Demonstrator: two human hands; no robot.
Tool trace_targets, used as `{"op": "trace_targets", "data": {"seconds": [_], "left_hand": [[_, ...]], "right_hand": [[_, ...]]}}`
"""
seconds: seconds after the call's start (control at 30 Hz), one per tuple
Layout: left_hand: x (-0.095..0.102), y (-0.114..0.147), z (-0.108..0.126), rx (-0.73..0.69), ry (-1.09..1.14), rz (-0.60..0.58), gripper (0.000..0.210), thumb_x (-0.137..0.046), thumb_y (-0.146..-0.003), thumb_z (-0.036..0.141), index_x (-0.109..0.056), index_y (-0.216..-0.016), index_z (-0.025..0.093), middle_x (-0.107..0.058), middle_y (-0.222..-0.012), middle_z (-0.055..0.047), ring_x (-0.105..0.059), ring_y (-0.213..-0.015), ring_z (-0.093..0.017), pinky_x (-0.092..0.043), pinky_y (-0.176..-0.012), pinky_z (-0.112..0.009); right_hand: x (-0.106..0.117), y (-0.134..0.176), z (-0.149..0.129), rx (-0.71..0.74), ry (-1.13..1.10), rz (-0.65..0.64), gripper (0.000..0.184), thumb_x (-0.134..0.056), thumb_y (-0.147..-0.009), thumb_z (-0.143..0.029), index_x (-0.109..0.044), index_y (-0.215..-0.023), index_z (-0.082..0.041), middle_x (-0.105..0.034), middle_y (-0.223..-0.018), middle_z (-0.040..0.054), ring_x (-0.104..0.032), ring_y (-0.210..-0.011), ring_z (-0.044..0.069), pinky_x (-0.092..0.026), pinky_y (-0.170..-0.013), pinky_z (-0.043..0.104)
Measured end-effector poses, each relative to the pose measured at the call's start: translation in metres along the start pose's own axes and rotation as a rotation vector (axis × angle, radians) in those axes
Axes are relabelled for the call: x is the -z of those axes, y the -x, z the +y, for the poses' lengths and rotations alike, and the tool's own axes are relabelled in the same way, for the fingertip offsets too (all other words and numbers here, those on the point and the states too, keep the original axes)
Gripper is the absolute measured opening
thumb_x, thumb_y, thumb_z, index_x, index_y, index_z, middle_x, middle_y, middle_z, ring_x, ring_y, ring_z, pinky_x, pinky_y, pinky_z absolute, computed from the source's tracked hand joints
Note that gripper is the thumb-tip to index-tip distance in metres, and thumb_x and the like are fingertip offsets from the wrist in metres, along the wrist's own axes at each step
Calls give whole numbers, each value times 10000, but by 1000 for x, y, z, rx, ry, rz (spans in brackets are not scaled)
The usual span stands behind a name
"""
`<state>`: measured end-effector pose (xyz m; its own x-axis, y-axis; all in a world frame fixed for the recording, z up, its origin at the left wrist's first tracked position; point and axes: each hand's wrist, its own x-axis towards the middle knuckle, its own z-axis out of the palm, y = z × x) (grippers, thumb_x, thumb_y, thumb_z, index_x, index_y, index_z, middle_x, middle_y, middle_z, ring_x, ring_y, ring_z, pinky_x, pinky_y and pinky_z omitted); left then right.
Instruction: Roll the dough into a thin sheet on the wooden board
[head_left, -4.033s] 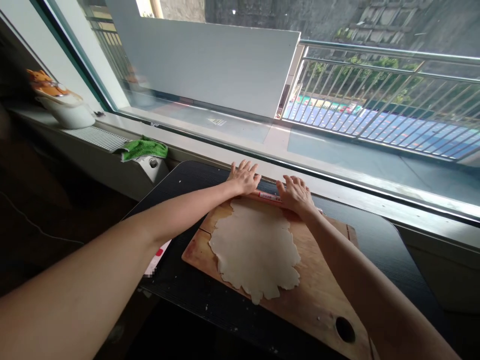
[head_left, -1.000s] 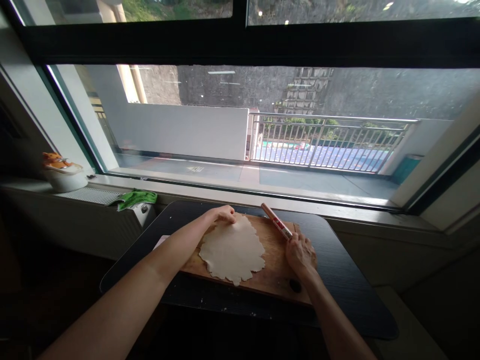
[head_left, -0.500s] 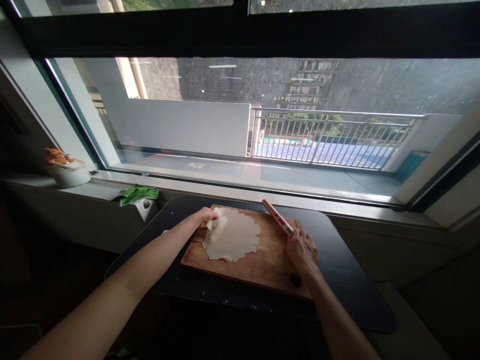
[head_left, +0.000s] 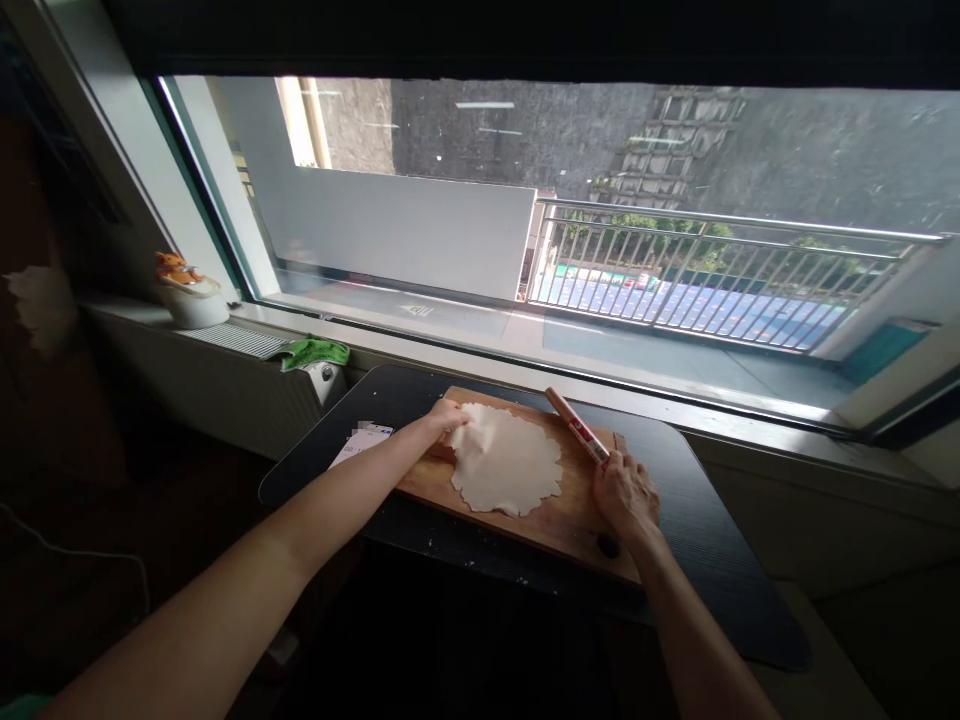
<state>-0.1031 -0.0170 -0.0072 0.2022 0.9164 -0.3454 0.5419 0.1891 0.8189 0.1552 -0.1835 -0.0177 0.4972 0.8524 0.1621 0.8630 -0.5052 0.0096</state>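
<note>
A flat, ragged-edged sheet of dough point(head_left: 514, 465) lies on a wooden cutting board point(head_left: 555, 528). My left hand point(head_left: 448, 418) pinches the dough's upper left edge, which is lifted and creased there. At the board's right side, my right hand point(head_left: 627, 493) is wrapped round one end of a rolling pin point(head_left: 576, 424). The pin has a red and white label and points away toward the window, apart from the dough. Part of the board's left side is hidden by my left forearm.
The board rests on a black table point(head_left: 697, 500) dotted with crumbs. Beside my left forearm lies a phone point(head_left: 367, 440). A green cloth point(head_left: 316, 352) and a white pot with an orange figure point(head_left: 196, 303) sit by the window, over the radiator point(head_left: 277, 395).
The view has shifted, so the board sits further right in it and the phone shows. The dough's left edge is pulled inward a little more by my left hand. My right hand keeps the pin.
</note>
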Motion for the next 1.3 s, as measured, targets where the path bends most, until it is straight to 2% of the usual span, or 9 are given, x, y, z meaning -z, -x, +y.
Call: {"op": "trace_targets", "data": {"seconds": [0.13,0.3,0.47,0.6,0.77,0.9,1.03,1.17,1.3], "left_hand": [[25,1,-2,79,-69,-50,121,-738,-699,149,-617,-709,147,-572,-535,26,-616,-542,-149,-481,-494,-208],[34,13,-12,68,-121,-98,106,-709,-688,127,-609,-698,161,-589,-550,38,-623,-550,-133,-543,-563,-215],[44,24,-30,23,-253,-32,67,-652,-713,113,-613,-733,164,-599,-555,33,-646,-564,-154,-518,-543,-214],[56,21,-32,-40,-433,93,73,-694,-719,158,-622,-719,175,-618,-552,-4,-693,-649,-218,-515,-606,-255],[56,11,-3,-203,-577,329,52,-620,-842,223,-663,-859,197,-724,-977,-94,-665,-1036,-276,-506,-842,-311],[31,3,25,-498,-645,389,182,-504,-927,223,-667,-997,182,-678,-1123,-113,-643,-1046,-247,-501,-899,-315],[-3,-3,28,-596,-727,234,391,-391,-993,302,-593,-1295,155,-587,-1374,-139,-542,-1271,-259,-395,-1089,-368],[-18,-4,2,-573,-857,-50,586,-323,-1005,437,-363,-1536,191,-309,-1622,-96,-241,-1504,-285,-168,-1216,-496],[-18,-9,-10,-586,-869,-108,610,-264,-1009,448,-343,-1548,174,-283,-1628,-97,-207,-1517,-264,-143,-1222,-511]], "right_hand": [[-1,1,1,11,-16,6,385,-321,-998,-267,-585,-1229,-107,-637,-1150,190,-572,-1116,288,-437,-869,376],[-2,2,1,25,-41,28,417,-298,-984,-265,-592,-1226,-96,-640,-1152,213,-565,-1098,311,-449,-860,412],[0,3,0,20,-38,24,428,-300,-987,-255,-574,-1265,-79,-632,-1186,222,-562,-1117,310,-439,-872,400],[7,-2,3,50,-69,-32,378,-361,-980,-280,-605,-1206,-102,-637,-1165,188,-585,-1048,282,-438,-835,363],[14,2,-11,355,-218,-92,244,-463,-934,-265,-655,-1063,-188,-656,-1045,90,-583,-963,209,-425,-850,304],[14,-2,-36,566,-285,-131,228,-507,-891,-220,-672,-1044,-185,-656,-1035,79,-575,-943,189,-418,-861,279],[12,-19,-55,557,-294,-205,240,-492,-918,-257,-698,-1010,-177,-661,-1038,81,-589,-949,184,-430,-868,276],[0,-17,-61,398,-275,-41,358,-427,-978,-328,-637,-1236,-195,-636,-1218,116,-565,-1105,227,-428,-962,344],[-9,-14,-66,365,-164,63,403,-408,-993,-398,-608,-1286,-208,-612,-1305,120,-510,-1225,260,-382,-1037,391]]}}
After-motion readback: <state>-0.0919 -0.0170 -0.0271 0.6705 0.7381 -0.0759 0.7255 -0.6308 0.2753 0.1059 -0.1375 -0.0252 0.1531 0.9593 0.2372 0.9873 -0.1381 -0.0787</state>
